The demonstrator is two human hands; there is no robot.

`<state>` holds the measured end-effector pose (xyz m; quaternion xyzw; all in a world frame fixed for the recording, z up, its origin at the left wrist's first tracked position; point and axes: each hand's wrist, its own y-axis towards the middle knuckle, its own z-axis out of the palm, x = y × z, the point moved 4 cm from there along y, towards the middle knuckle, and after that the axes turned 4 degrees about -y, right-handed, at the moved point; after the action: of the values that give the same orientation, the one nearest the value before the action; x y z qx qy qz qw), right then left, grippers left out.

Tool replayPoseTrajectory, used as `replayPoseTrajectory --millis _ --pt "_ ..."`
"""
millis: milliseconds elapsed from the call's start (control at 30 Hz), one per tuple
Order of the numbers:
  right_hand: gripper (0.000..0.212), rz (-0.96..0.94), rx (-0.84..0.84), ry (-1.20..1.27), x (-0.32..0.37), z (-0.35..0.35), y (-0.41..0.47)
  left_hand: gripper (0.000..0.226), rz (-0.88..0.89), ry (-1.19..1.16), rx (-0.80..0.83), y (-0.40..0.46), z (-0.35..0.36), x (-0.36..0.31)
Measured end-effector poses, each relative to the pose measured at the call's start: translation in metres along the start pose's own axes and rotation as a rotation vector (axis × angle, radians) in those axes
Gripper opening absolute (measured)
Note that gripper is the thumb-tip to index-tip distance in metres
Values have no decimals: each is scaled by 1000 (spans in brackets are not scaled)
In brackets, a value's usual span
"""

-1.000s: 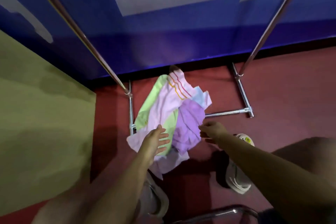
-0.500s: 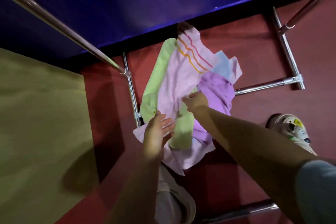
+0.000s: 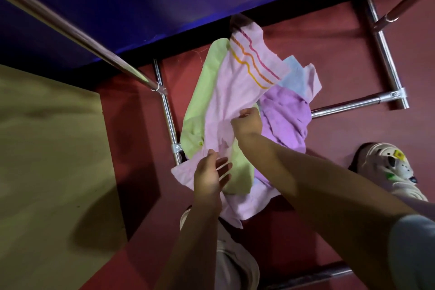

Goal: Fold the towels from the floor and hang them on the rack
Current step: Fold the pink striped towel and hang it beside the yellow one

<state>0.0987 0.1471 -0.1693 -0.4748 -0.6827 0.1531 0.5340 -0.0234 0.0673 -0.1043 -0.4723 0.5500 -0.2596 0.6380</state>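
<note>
We look down on a heap of towels (image 3: 237, 110) lying on the red floor (image 3: 341, 59), between the chrome base bars of the rack (image 3: 168, 113). On top lies a pale pink towel (image 3: 237, 92) with wavy coloured stripes near its far end; a green towel (image 3: 202, 92) shows along its left edge, a purple towel (image 3: 287, 115) sits bunched to its right, and a light blue towel (image 3: 293, 77) peeks out beyond that. Our right hand (image 3: 247, 122) is curled, pinching the pink towel near the middle of the heap. Our left hand (image 3: 209, 176) hovers over the near left corner of the pile, fingers straight and spread, holding nothing; whether it touches the cloth we cannot tell. A pale shoe (image 3: 388, 167) stands on the floor to the right of the heap.
</note>
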Motion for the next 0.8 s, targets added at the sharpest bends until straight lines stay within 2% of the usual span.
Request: replayPoseTrajectory --millis 167,300,533,633,700,800 --pt "33 -60 38 386 24 -48 -30 15 114 -83 -66 -24 10 -28" --pt "36 -213 92 528 59 -104 -77 12 220 -165 -49 -73 31 -46" --pt "40 -584 407 504 116 -177 -207 32 406 -175 111 -190 51 -88" --pt "35 -696 549 468 127 -207 -265 43 408 -145 257 -250 52 -103" --pt "34 -752 614 441 129 -229 -302 41 423 -109 388 -295 51 -108" --pt "33 -818 669 418 127 -262 -348 29 482 -96 452 -352 47 -111"
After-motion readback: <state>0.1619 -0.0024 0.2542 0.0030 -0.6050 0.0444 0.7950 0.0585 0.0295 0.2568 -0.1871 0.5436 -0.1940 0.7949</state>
